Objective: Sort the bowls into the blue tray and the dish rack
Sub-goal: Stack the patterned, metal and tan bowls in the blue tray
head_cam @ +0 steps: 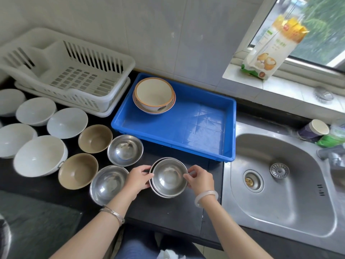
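Two nested steel bowls point(169, 177) sit on the dark counter in front of the blue tray point(197, 128). My left hand point(139, 179) grips their left rim and my right hand point(200, 179) grips the right rim. The tray holds two stacked cream bowls with orange rims point(154, 95) in its far left corner. The white dish rack point(74, 71) at the back left holds nothing. Left of my hands stand two more steel bowls point(125, 149) point(108, 184), two brown bowls point(95, 138) point(78, 171) and several white bowls point(40, 156).
A steel sink point(280, 184) with a drain strainer lies to the right of the counter. A paper cup point(315, 130) and green packaging stand at its far right. A flour bag point(268, 51) leans on the windowsill.
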`<action>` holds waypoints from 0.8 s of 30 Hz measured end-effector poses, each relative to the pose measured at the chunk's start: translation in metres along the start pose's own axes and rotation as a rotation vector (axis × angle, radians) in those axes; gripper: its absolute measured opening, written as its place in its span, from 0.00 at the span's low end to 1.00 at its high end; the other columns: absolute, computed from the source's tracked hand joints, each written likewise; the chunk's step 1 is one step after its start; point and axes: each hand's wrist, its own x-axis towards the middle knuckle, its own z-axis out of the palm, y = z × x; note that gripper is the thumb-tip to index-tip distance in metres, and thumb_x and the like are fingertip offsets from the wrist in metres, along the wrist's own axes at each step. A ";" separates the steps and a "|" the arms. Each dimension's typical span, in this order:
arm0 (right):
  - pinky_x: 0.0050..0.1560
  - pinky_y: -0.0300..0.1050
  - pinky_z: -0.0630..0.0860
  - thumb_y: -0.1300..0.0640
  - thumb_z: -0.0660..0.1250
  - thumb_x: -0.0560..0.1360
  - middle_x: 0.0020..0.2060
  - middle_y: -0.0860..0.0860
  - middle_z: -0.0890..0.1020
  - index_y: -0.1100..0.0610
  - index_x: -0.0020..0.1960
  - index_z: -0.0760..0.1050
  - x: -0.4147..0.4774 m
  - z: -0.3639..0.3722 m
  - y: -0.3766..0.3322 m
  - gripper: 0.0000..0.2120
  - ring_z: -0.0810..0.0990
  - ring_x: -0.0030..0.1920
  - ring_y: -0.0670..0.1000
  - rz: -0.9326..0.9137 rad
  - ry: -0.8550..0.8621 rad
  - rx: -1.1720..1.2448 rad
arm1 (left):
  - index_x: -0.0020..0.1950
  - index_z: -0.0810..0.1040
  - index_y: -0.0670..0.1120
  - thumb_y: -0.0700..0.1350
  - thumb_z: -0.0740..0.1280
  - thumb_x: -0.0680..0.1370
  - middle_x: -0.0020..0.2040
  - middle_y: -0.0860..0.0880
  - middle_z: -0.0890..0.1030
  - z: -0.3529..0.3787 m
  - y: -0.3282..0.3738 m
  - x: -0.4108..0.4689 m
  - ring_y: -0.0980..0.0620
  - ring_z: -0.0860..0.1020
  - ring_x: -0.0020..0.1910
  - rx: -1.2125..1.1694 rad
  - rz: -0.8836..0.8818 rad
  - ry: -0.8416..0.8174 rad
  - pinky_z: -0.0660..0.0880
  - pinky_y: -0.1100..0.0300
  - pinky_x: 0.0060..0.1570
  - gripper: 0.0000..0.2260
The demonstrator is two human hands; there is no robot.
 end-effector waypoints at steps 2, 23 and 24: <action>0.44 0.46 0.80 0.53 0.72 0.70 0.36 0.50 0.82 0.52 0.43 0.76 0.000 0.001 0.004 0.05 0.81 0.37 0.54 0.000 0.014 -0.006 | 0.63 0.73 0.40 0.34 0.65 0.76 0.44 0.46 0.78 -0.001 0.000 -0.002 0.48 0.78 0.46 -0.014 -0.007 -0.011 0.77 0.61 0.37 0.15; 0.36 0.39 0.80 0.52 0.70 0.72 0.32 0.50 0.79 0.54 0.42 0.81 0.039 -0.020 -0.054 0.05 0.78 0.24 0.43 0.109 0.089 0.597 | 0.49 0.74 0.40 0.37 0.66 0.77 0.47 0.43 0.79 -0.018 0.096 0.024 0.51 0.79 0.42 -0.046 0.137 -0.110 0.78 0.62 0.37 0.03; 0.33 0.37 0.79 0.53 0.70 0.73 0.32 0.51 0.79 0.53 0.42 0.80 0.046 -0.025 -0.061 0.05 0.77 0.24 0.43 0.097 0.101 0.608 | 0.51 0.74 0.39 0.37 0.66 0.77 0.49 0.42 0.78 -0.014 0.107 0.028 0.49 0.79 0.43 -0.053 0.148 -0.103 0.78 0.61 0.38 0.04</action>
